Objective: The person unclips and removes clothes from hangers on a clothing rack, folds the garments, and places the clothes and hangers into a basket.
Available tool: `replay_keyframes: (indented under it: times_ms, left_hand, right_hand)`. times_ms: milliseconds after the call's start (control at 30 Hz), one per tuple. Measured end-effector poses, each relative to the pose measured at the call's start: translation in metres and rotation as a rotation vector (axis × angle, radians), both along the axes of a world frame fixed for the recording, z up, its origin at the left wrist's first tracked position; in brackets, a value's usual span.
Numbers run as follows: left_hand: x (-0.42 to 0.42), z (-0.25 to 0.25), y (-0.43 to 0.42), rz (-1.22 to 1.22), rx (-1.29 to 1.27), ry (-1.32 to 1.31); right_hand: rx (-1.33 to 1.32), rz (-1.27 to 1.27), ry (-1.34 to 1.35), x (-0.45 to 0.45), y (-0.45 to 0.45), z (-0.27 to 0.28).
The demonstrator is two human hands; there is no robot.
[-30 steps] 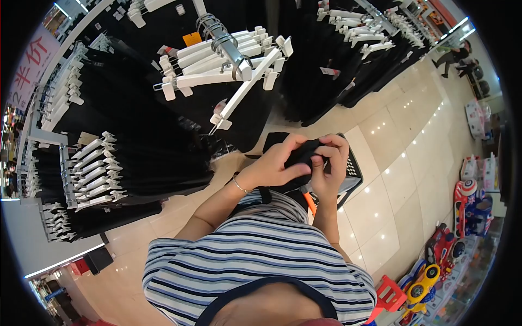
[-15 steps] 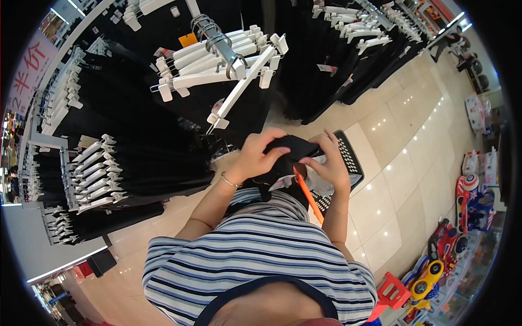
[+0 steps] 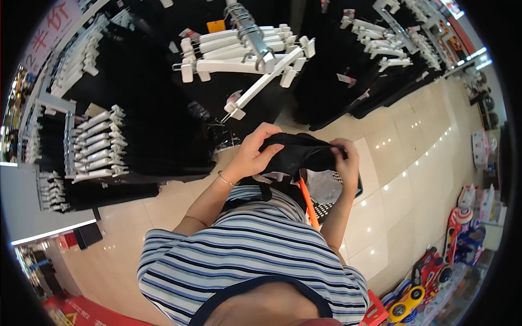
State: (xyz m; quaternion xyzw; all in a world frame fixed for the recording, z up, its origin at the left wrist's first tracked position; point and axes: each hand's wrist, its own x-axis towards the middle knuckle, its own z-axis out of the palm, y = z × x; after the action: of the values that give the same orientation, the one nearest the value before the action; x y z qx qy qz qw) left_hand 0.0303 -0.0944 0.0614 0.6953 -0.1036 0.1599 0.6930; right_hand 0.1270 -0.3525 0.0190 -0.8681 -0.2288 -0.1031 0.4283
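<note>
Your left hand (image 3: 254, 153) and right hand (image 3: 347, 162) each pinch the cloth (image 3: 299, 155), nearly closed — pull evenly, gently, without twisting it.

One wide-angle head camera looks forward and down, close above the striped shirt (image 3: 261, 247), toward a hanger rail (image 3: 252, 38)

Bright indoor light scatters rows of small glare spots across the glossy floor (image 3: 399, 157) on the right. At the far right, light tubes (image 3: 472, 57) burn out to white, and a lit strip (image 3: 53, 232) glows at the left. The dark garments (image 3: 157, 114) sink to near-black, and the black cloth (image 3: 302, 154) shows only faint shading. Wide-lens distortion bends straight lines toward the edges, which fall away to black; the yellow toy (image 3: 401, 310) at the near right seems slightly soft.
</note>
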Motion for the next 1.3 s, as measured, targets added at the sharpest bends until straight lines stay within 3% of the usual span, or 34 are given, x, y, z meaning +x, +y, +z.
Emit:
replay_keyframes:
  times_ms: [133,233,333,567,667,767,867,1000,1100,1300]
  left_hand:
    - [-0.001,0.000,0.010,0.030,-0.006,-0.134]
    - [-0.004,0.010,0.014,0.018,0.116,-0.202]
    - [-0.003,0.009,0.019,0.129,0.242,-0.255]
    - [-0.013,-0.027,0.016,0.547,0.270,0.057]
    - [-0.014,-0.037,0.007,0.436,-0.121,0.115]
    - [-0.013,-0.040,0.002,0.387,-0.265,0.088]
    - [-0.009,-0.036,0.002,0.450,-0.270,-0.019]
    - [-0.011,-0.033,0.018,0.412,-0.367,0.026]
    - [-0.007,-0.024,0.022,0.393,-0.429,0.039]
    - [-0.002,-0.007,0.030,0.315,-0.561,0.034]
  right_hand:
    - [-0.008,-0.033,0.208,0.008,-0.021,0.005]
    - [-0.002,-0.102,0.088,0.006,-0.018,0.020]
    - [0.242,-0.120,0.069,0.011,-0.024,0.031]
    - [0.497,0.154,-0.118,-0.001,0.002,0.069]
    - [0.526,0.219,-0.127,-0.006,0.012,0.077]
    - [0.509,0.254,-0.145,-0.008,0.017,0.081]
    - [0.418,0.210,-0.175,-0.008,0.012,0.085]
    - [0.183,0.106,-0.223,-0.003,-0.002,0.091]
    - [0.155,0.031,-0.151,0.006,0.005,0.091]
    - [0.097,0.168,-0.086,0.010,0.005,0.088]
